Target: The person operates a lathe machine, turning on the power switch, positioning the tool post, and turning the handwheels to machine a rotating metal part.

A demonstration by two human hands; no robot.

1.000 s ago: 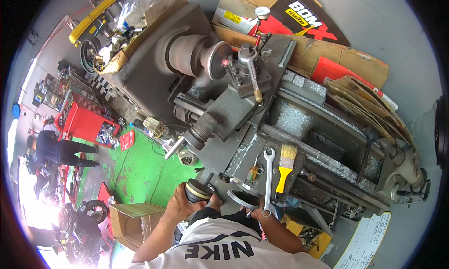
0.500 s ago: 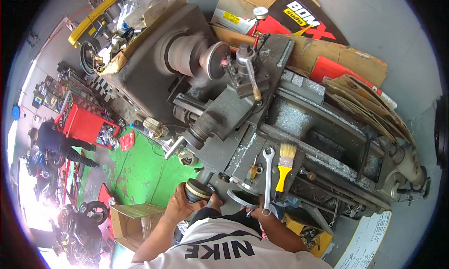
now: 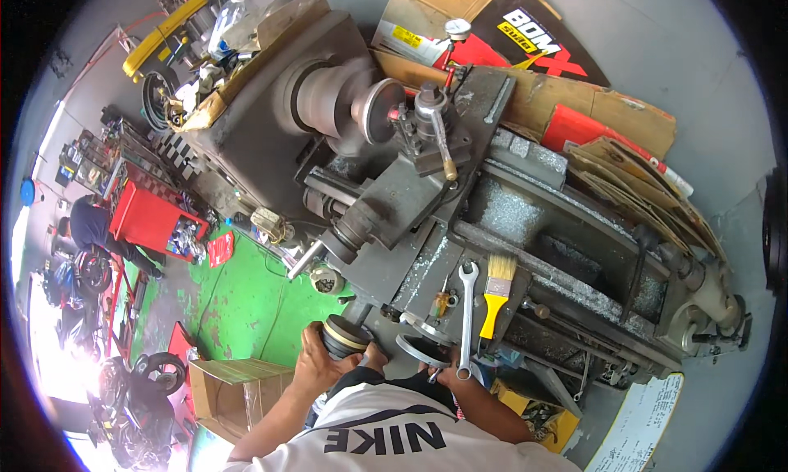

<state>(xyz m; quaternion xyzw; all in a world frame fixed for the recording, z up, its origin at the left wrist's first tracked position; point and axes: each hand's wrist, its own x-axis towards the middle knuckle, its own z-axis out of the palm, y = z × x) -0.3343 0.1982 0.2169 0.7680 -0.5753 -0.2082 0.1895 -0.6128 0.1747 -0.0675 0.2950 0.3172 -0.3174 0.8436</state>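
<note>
My left hand (image 3: 316,364) is curled around a dark round knob (image 3: 344,337) with a brass-coloured ring, at the front of a lathe. Lower right of it, my right hand (image 3: 451,375) is closed at the rim of a metal handwheel (image 3: 421,350); some of its fingers are hidden. Just above the right hand, a combination wrench (image 3: 468,320) lies on the lathe's apron beside a yellow-handled paintbrush (image 3: 497,300) and a small screwdriver (image 3: 442,302). Farther up, the chuck (image 3: 324,103) is blurred with spinning, and a round metal workpiece (image 3: 379,111) meets the tool post (image 3: 432,115).
Metal chips cover the lathe bed (image 3: 509,209). A dial gauge (image 3: 457,30) stands behind the tool post, near leaning cardboard (image 3: 599,115). An open cardboard box (image 3: 226,398) sits at lower left. Beyond the green floor (image 3: 234,308), another person (image 3: 94,226) bends beside motorcycles.
The view has shifted slightly. Both hands keep nearly the same places on the knob and handwheel. The person in the background has bent lower.
</note>
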